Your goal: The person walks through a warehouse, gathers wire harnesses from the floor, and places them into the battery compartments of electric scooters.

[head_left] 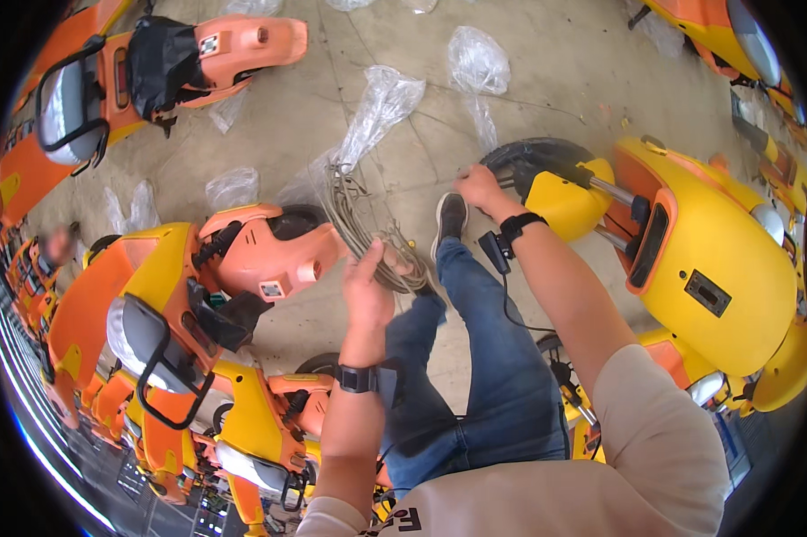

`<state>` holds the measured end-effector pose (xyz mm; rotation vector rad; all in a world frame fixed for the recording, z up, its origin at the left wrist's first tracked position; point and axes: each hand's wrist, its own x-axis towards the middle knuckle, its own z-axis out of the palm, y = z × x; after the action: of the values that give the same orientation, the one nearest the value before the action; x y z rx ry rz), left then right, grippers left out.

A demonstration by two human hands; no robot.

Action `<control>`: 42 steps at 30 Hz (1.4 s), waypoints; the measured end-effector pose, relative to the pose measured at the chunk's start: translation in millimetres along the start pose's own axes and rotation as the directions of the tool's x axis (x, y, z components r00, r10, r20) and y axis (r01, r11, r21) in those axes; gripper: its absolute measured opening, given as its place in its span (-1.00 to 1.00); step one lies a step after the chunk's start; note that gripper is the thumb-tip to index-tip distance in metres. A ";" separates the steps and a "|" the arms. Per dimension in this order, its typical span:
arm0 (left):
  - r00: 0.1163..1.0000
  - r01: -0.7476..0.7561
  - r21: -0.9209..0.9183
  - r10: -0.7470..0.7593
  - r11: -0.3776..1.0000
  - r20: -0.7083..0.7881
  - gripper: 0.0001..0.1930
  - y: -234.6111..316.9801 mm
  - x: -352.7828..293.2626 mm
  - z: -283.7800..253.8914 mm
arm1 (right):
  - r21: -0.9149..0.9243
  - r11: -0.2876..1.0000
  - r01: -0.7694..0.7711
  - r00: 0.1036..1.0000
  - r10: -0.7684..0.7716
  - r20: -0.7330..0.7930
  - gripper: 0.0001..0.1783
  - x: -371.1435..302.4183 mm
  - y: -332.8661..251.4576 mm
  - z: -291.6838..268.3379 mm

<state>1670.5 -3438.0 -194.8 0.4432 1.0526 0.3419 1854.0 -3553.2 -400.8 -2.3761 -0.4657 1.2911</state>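
Note:
My left hand is closed around a long, looped bundle of thin greyish-brown cords or wires, whose loose ends stick out at the far end. My right hand is closed at the left side of a black front tyre. Whether its fingers grip the wheel or something small is hidden. The wheel belongs to a yellow and orange scooter on the right. Its yellow mudguard and silver fork tube are just beyond my right hand.
Orange and yellow scooters stand close on the left, with more behind. Another scooter is at the far left. Crumpled clear plastic bags lie on the concrete floor. A person is at the left edge.

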 end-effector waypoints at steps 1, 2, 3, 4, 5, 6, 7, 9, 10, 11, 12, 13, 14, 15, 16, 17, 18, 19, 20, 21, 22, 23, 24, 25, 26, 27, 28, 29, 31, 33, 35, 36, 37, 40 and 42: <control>1.000 0.004 0.013 -0.003 1.000 -0.016 -0.89 5.4 7.3 3.8 | -0.024 1.000 -0.014 1.000 0.013 -0.011 -0.56 10.6 0.8 -3.5; 1.000 0.008 0.025 -0.007 1.000 -0.031 -0.89 10.2 14.8 7.2 | -0.018 1.000 -0.024 1.000 0.024 -0.012 -0.56 20.5 2.6 -6.6; 1.000 0.009 0.020 -0.009 1.000 -0.001 -0.89 14.2 22.1 10.2 | -0.099 0.995 0.007 0.998 -0.012 -0.054 -0.58 29.5 5.6 -9.5; 1.000 0.012 0.029 -0.012 1.000 0.000 -0.89 20.6 30.9 10.8 | -0.178 0.983 0.042 0.994 -0.059 -0.092 -0.60 38.3 0.8 -12.1; 0.999 0.030 0.030 -0.030 0.999 -0.013 -0.89 27.1 39.6 10.0 | -0.169 0.985 0.038 0.994 -0.054 -0.092 -0.60 47.4 -2.9 -14.7; 0.998 0.048 0.031 -0.047 0.998 -0.029 -0.89 33.6 48.3 8.0 | -0.160 0.987 -0.008 0.996 -0.007 -0.088 -0.61 57.5 -6.0 -17.4; 0.998 0.060 -0.015 -0.061 0.998 -0.029 -0.89 39.7 59.7 5.5 | -0.152 0.987 -0.054 0.995 0.040 -0.090 -0.62 70.7 -7.5 -19.7; 0.998 0.056 0.012 -0.056 0.998 0.001 -0.88 53.5 80.4 1.8 | -0.176 0.982 -0.065 0.996 0.055 -0.065 -0.63 106.5 -10.8 -20.1; 0.997 0.058 0.025 -0.059 0.998 0.041 -0.87 55.5 93.4 5.2 | -0.215 0.973 -0.084 0.996 0.074 -0.050 -0.64 129.2 -2.7 -25.6; 0.999 0.043 0.087 -0.044 0.995 0.011 -0.87 62.2 102.8 13.4 | -0.207 0.975 -0.085 0.996 0.076 -0.052 -0.64 154.9 -1.1 -24.3; 0.999 0.054 0.087 -0.054 0.995 -0.006 -0.86 68.8 113.4 15.1 | -0.244 0.967 -0.069 0.996 0.053 -0.073 -0.66 181.7 -0.2 -22.7; 0.998 0.061 0.057 -0.062 0.997 0.025 -0.86 72.3 125.6 8.4 | -0.279 0.959 -0.056 0.996 0.033 -0.086 -0.68 207.7 5.4 -16.4; 0.995 0.084 0.020 -0.085 0.996 0.061 -0.85 71.5 140.4 4.2 | -0.314 0.949 -0.029 0.989 -0.018 -0.147 -0.69 234.5 25.8 -14.1; 0.993 0.104 0.021 -0.105 0.994 0.061 -0.85 69.8 154.2 4.7 | -0.353 0.936 -0.005 0.976 -0.072 -0.205 -0.70 259.7 45.6 -12.2; 0.989 0.110 0.060 -0.115 0.992 0.089 -0.83 71.7 165.1 6.5 | -0.332 0.943 -0.027 0.967 -0.060 -0.247 -0.71 282.6 52.3 -4.8; 0.987 0.109 0.095 -0.119 0.989 0.108 -0.82 74.2 173.7 3.8 | -0.314 0.949 -0.037 0.958 -0.055 -0.280 -0.72 298.5 47.8 3.4; 0.988 0.119 0.096 -0.128 0.988 0.084 -0.82 73.2 183.1 -2.2 | -0.312 0.949 -0.037 0.965 -0.047 -0.257 -0.72 309.2 45.8 13.9; 0.987 0.122 0.114 -0.133 0.986 0.088 -0.81 73.8 191.4 -8.8 | -0.359 0.933 -0.025 0.962 -0.076 -0.264 -0.73 321.2 36.9 23.2; 0.985 0.124 0.127 -0.138 0.984 0.101 -0.80 76.3 197.9 -13.4 | -0.410 0.912 -0.016 0.955 -0.108 -0.276 -0.74 331.8 30.4 28.6; 0.987 0.128 0.125 -0.138 0.984 0.076 -0.80 77.3 203.8 -18.1 | -0.411 0.912 -0.012 0.958 -0.107 -0.265 -0.74 338.9 26.0 34.1; 0.988 0.133 0.119 -0.142 0.984 0.068 -0.80 78.5 209.9 -21.4 | -0.475 0.879 -0.028 0.954 -0.120 -0.277 -0.75 344.5 25.5 37.9; 0.988 0.129 0.137 -0.139 0.982 0.065 -0.80 79.2 215.9 -24.4 | -0.537 0.842 -0.044 0.948 -0.134 -0.288 -0.77 349.5 25.0 41.0; 0.989 0.124 0.155 -0.136 0.980 0.064 -0.79 79.8 221.6 -26.7 | -0.542 0.839 -0.042 0.951 -0.133 -0.281 -0.77 353.8 25.0 41.6; 0.989 0.133 0.159 -0.142 0.978 0.045 -0.81 80.5 225.7 -27.2 | -0.587 0.809 -0.030 0.952 -0.156 -0.263 -0.78 356.2 29.0 40.2; 0.989 0.137 0.150 -0.144 0.979 0.038 -0.81 80.9 229.5 -28.1 | -0.629 0.778 -0.016 0.953 -0.179 -0.246 -0.79 358.0 31.9 39.5; 0.989 0.142 0.155 -0.148 0.978 0.028 -0.81 81.5 232.8 -28.7 | -0.635 0.773 -0.012 0.955 -0.180 -0.238 -0.79 358.6 33.8 40.3; 0.988 0.149 0.160 -0.154 0.976 0.022 -0.82 82.2 234.6 -28.4 | -0.652 0.758 0.010 0.957 -0.197 -0.215 -0.81 357.2 36.7 39.0; 0.988 0.150 0.153 -0.156 0.977 0.021 -0.82 82.6 235.8 -29.1 | -0.668 0.744 0.032 0.958 -0.214 -0.192 -0.82 355.8 38.5 38.0; 0.983 0.179 0.113 -0.175 0.977 -0.050 -0.84 83.2 236.6 -32.6 | -0.698 0.714 0.062 0.954 -0.248 -0.169 -0.83 354.4 38.7 38.9; 0.983 0.179 0.104 -0.175 0.978 -0.053 -0.84 84.2 234.4 -36.0 | -0.722 0.686 0.092 0.948 -0.282 -0.147 -0.84 347.3 39.2 41.2; 0.981 0.185 0.085 -0.179 0.979 -0.074 -0.84 83.5 238.7 -37.2 | -0.749 0.650 0.128 0.949 -0.298 -0.097 -0.85 346.0 40.5 40.6; 0.982 0.180 0.084 -0.175 0.980 -0.065 -0.84 85.4 240.8 -37.4 | -0.752 0.648 0.124 0.947 -0.303 -0.104 -0.85 346.8 40.5 39.6; 0.983 0.176 0.095 -0.169 0.980 -0.077 -0.84 84.1 238.1 -36.9 | -0.744 0.656 0.126 0.956 -0.280 -0.085 -0.86 341.1 41.6 39.6; 0.987 0.145 0.142 -0.132 0.979 -0.094 -0.84 85.3 234.0 -34.4 | -0.761 0.638 0.118 0.971 -0.235 -0.046 -0.87 339.6 35.4 42.7; 0.989 0.118 0.127 -0.106 0.985 -0.101 -0.84 86.5 230.7 -33.7 | -0.785 0.610 0.111 0.977 -0.212 -0.027 -0.87 338.1 39.3 45.8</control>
<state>1740.8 -3248.0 -339.0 0.4882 1.1914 0.1942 1994.5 -3421.8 -685.3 -2.9613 -1.4270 0.9438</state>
